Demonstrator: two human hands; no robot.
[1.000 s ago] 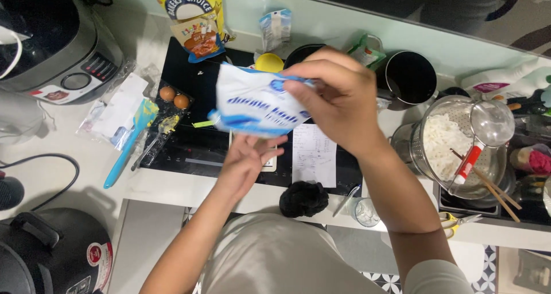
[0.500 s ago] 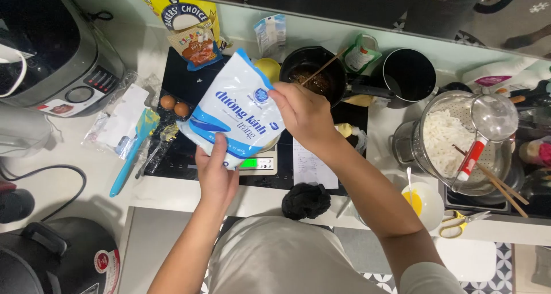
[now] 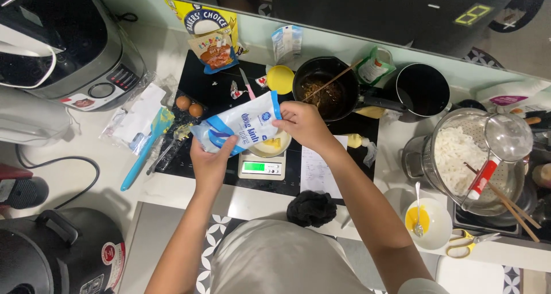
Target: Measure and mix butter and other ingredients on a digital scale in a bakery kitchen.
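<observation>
Sugar bag [image 3: 240,127] tilted over small bowl [image 3: 274,146] on kitchen scale [image 3: 262,167], long axis lower-left to upper-right. Left hand [image 3: 211,162] clamped on bottom end, right hand [image 3: 304,124] pinching mouth end, nearer bowl.

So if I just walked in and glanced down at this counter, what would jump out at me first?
Probably the blue and white bag, held tilted in both hands at the centre: the left hand under its lower end, the right hand at its top, over a small bowl on a kitchen scale. Next, the strainer of white noodles at the right, and the dark pot behind the bag.
</observation>
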